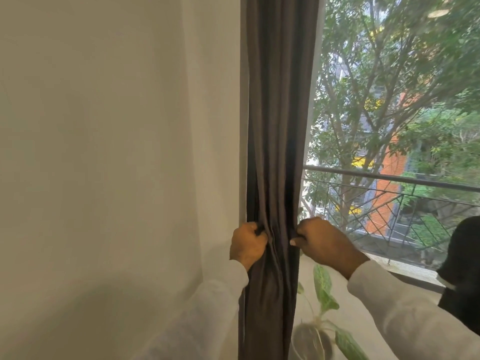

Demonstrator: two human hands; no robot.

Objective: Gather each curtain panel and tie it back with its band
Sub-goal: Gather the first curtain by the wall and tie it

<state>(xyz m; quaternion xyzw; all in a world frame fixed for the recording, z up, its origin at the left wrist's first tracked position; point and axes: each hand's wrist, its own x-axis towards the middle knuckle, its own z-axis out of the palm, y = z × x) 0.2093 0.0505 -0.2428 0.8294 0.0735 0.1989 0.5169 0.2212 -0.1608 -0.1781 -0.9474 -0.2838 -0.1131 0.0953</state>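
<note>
The dark grey curtain panel (275, 126) hangs in the middle of the view, between a pale sheer curtain (117, 152) on the left and the window glass (389, 100) on the right. Its cloth looks thick and matte, and it is gathered into a narrow column of long vertical folds. At the height of the hands the folds are pressed closer together, so the column is a little thinner there.

The left hand (248, 245) grips the left edge of the panel, its fingers curled into the cloth. The right hand (324, 242) grips the right edge at about the same height, with curled fingers and the thumb against the fabric. Something small and dark shows between the fingers of each hand; I cannot tell if it is the band or only a fold. Both arms wear loose white sleeves.

Low on the right, a plant (323, 289) with long green leaves with light veins is visible. Outside the glass there is a metal balcony railing (389, 178) and leafy trees.
</note>
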